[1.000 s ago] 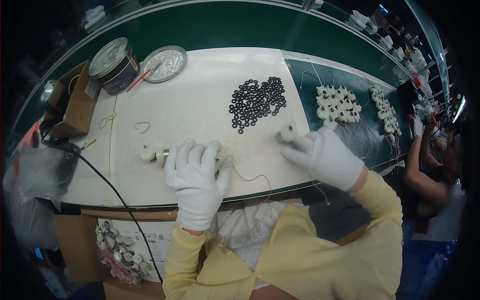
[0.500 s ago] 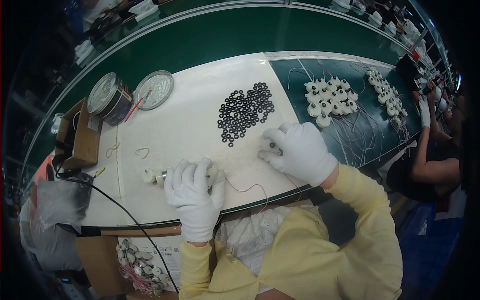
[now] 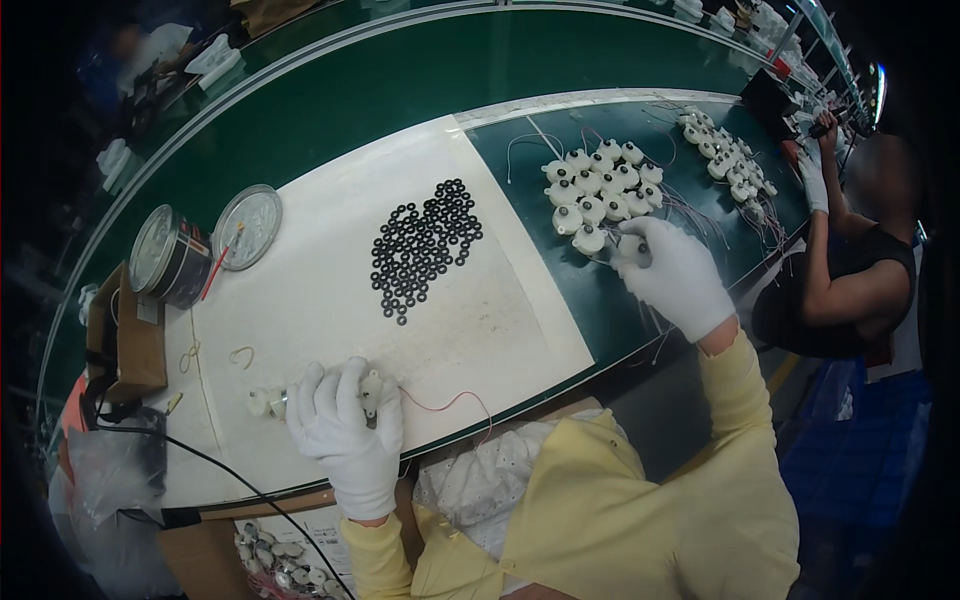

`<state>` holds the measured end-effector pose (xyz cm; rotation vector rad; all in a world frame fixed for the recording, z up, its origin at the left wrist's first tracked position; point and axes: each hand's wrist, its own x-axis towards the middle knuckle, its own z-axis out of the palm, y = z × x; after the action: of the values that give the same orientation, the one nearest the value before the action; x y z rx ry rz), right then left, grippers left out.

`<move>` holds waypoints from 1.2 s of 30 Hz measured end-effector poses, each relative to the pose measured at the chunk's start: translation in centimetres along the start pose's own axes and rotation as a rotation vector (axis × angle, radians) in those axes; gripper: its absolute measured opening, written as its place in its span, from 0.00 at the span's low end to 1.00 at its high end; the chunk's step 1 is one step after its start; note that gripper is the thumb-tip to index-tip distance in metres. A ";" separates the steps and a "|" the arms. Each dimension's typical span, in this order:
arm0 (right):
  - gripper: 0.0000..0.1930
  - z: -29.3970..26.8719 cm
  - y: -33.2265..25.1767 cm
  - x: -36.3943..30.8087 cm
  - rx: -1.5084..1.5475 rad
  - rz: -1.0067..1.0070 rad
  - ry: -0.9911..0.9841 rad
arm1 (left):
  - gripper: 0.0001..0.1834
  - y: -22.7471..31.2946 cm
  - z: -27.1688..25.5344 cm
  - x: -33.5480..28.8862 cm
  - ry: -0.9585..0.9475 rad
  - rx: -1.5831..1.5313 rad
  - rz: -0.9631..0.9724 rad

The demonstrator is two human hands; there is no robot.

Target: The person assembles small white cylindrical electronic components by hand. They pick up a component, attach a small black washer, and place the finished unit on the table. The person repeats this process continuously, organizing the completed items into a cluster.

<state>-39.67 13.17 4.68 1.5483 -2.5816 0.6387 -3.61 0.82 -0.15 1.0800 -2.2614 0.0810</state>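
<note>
Both my hands wear white gloves. My right hand [image 3: 680, 275] is at the near edge of a cluster of small white motors [image 3: 590, 210] with black tops and thin wires, on the green part of the table. A similar white motor [image 3: 632, 246] is pinched between its thumb and fingers. Low on the white sheet, my left hand [image 3: 345, 425] is closed round another white motor [image 3: 373, 392], from which a red wire [image 3: 450, 403] trails to the table edge. Left of that hand, another whitish part [image 3: 262, 402] shows, partly covered by my fingers.
Many black rings [image 3: 425, 245] lie mid-sheet. At the left stand a tin [image 3: 175, 262], its lid [image 3: 247, 228] with a red stick, and a cardboard box [image 3: 140, 340]. A black cable [image 3: 225, 468] crosses the near left edge. More motors [image 3: 725, 155] lie near a co-worker [image 3: 850, 270] at right.
My right hand has carried its motor from the white sheet rightward and away, to the cluster on the green surface. My left hand stays by its motor. The view has shifted.
</note>
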 end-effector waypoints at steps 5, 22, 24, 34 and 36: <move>0.19 0.2 0.0 0.1 0.039 0.021 -0.012 | 0.25 -0.4 0.3 -0.1 0.048 0.035 0.048; 0.12 -3.2 -1.3 -1.4 0.361 -0.305 0.373 | 0.20 3.9 -4.4 -0.1 0.077 -0.102 0.253; 0.26 -2.1 -2.4 -3.0 0.668 -0.499 0.273 | 0.18 6.0 -5.7 0.8 0.088 -0.190 0.359; 0.38 3.9 -11.7 -4.8 1.628 0.563 -0.458 | 0.22 1.8 -5.6 3.4 0.242 -0.011 -0.050; 0.31 4.4 -9.0 -3.9 1.315 0.320 -0.332 | 0.21 -3.0 -5.0 2.0 0.276 0.218 -0.189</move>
<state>-29.34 11.01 2.49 1.4125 -2.6875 2.6803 0.10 -1.01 4.41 1.3043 -1.9267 0.3815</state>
